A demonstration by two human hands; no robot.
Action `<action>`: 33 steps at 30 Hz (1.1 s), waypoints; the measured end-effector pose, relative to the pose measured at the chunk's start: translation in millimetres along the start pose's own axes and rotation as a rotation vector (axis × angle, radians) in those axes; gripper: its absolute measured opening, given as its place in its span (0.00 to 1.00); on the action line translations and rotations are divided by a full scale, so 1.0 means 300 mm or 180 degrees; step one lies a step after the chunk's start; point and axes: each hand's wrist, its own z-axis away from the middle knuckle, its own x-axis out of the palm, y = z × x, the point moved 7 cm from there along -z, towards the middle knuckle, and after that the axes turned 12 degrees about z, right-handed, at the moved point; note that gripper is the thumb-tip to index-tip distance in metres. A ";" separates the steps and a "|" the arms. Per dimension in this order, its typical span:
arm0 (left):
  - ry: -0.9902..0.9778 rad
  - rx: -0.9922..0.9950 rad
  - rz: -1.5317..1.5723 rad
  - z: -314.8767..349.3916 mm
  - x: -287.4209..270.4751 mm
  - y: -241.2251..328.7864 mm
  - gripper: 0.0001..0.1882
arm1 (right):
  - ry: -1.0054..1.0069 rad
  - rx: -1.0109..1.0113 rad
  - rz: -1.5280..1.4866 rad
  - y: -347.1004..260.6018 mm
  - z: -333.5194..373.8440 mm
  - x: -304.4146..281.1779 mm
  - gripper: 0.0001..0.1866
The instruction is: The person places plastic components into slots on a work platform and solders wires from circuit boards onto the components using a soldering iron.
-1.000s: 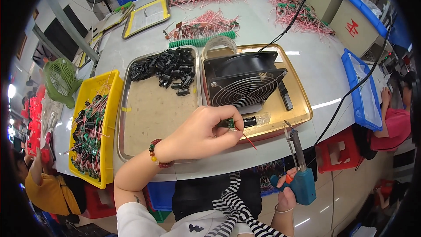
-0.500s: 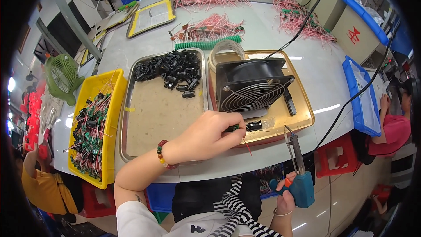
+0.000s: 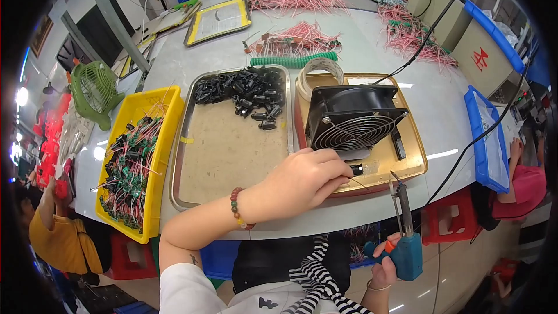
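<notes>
My left hand point(image 3: 302, 181), with a beaded bracelet at its wrist, reaches over the front edge of the gold tin lid point(image 3: 415, 160). Its fingers are pinched together, and a thin wire point(image 3: 360, 184) sticks out from the fingertips; anything else in the grasp is hidden. Just beyond them lies a small black cylindrical component point(image 3: 357, 169) on the lid. My right hand point(image 3: 383, 261) is wrapped round the handle of a teal soldering gun point(image 3: 408, 257), its tip pointing up beside the lid's front edge. A black fan point(image 3: 356, 119) with a wire guard stands on the lid.
A metal tray point(image 3: 232, 168) holds black components point(image 3: 247, 90). Left of it stands a yellow bin point(image 3: 164, 168) of wired green parts. A tape roll point(image 3: 319, 70), bundles of pink wires point(image 3: 296, 40) and a blue tray point(image 3: 487, 139) are around. A black cable point(image 3: 459, 136) crosses at right.
The whole view has shifted, so things sit farther right. My left fingertips are a little closer to the black component. The red wire and green piece seen at them before no longer show.
</notes>
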 end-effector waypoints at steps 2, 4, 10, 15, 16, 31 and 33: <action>-0.0041 -0.0087 0.0140 -0.003 -0.001 -0.006 0.04 | -0.0001 -0.0027 0.0032 -0.003 0.001 -0.004 0.26; -0.0080 -0.0175 0.0276 -0.005 0.000 -0.014 0.04 | 0.0072 0.0012 0.0070 0.003 0.005 -0.015 0.26; 0.0085 -0.0061 -0.0053 0.001 -0.001 -0.023 0.04 | 0.0074 0.0010 0.0061 0.018 0.010 -0.018 0.26; -0.0082 0.0124 -0.1160 0.025 0.019 -0.032 0.04 | 0.0038 -0.0009 0.0071 0.002 0.007 0.004 0.27; -0.0083 0.0114 -0.1165 0.027 0.020 -0.030 0.04 | 0.0046 -0.0011 0.0064 0.005 0.008 0.001 0.27; 0.0169 0.0174 -0.1548 0.005 0.019 -0.011 0.05 | -0.0209 0.0096 -0.0066 0.015 0.002 0.001 0.25; 0.0174 0.0242 -0.1510 -0.002 0.032 -0.019 0.05 | -0.0160 0.0209 0.0077 0.015 -0.002 -0.010 0.30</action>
